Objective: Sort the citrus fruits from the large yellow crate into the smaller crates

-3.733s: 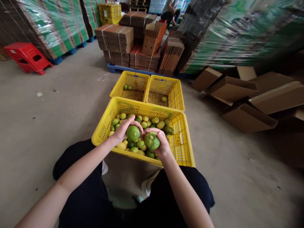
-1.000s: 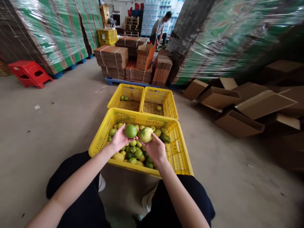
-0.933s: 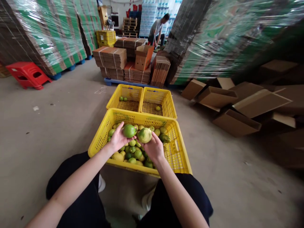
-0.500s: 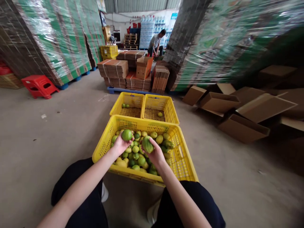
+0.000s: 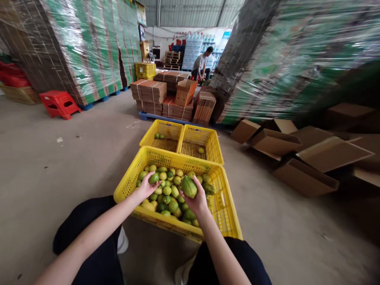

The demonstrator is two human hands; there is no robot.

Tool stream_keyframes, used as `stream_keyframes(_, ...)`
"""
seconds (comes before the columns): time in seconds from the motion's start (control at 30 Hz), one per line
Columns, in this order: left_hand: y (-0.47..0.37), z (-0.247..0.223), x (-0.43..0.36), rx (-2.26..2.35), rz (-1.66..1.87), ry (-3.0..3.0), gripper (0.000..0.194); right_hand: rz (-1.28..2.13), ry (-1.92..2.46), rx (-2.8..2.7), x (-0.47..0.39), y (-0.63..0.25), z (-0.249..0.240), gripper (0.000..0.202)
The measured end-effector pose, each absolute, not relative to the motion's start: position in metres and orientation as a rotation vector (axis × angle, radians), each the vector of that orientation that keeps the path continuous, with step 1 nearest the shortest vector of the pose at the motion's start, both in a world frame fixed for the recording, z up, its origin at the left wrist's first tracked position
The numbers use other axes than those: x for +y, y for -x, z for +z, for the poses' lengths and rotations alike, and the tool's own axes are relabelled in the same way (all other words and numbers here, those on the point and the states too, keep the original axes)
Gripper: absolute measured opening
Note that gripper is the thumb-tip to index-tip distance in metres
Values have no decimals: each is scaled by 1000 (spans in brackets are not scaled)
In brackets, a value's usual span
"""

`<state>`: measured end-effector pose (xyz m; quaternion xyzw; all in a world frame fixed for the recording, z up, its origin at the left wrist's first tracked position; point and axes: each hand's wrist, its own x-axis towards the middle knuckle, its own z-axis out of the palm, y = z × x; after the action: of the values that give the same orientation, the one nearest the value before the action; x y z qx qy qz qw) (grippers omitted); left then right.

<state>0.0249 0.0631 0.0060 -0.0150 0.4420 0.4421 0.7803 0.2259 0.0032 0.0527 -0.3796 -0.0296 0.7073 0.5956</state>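
Between my legs stands a large yellow crate [image 5: 228,198] with many green and yellow lemons [image 5: 166,190] in it. My left hand [image 5: 146,187] is closed around a round green lemon [image 5: 153,179] above the left part of the pile. To the right, my right hand [image 5: 198,200] grips a larger, ridged green lemon [image 5: 189,187], held up over the fruit. The fingers of both hands are partly hidden by the fruit they hold.
Two smaller yellow crates, the left one [image 5: 145,138] and the right one [image 5: 218,146], adjoin the far side, each with a few fruits. Flattened cartons [image 5: 148,91] lie on a blue pallet beyond. Open boxes [image 5: 305,176] are at right, a red stool [image 5: 59,103] at left. A person [image 5: 202,63] sits far back.
The view has tilted and turned slightly left. My left hand has lowered its lemon closer to the pile. The right hand has turned its lemon a little and moved slightly away from the left.
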Motion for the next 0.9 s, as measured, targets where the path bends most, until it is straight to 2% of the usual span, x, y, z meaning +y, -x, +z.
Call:
stream_keyframes(0.07,-23,2,59,973,909,24,13,1631,914,-50,3,-229,52,11)
stream_keyframes(0.2,-25,-4,45,977,815,-54,31,1638,988,-61,4,-231,49,15)
stream_keyframes(0.57,-46,24,34,738,825,-185,37,1527,1070,1,2,-222,45,10)
stream_keyframes(0.77,-50,28,39,765,813,-238,36,1637,1100,-14,5,-217,29,24)
stream_keyframes(0.9,-43,28,40,754,798,-350,46,1662,1068,-56,7,-214,24,26)
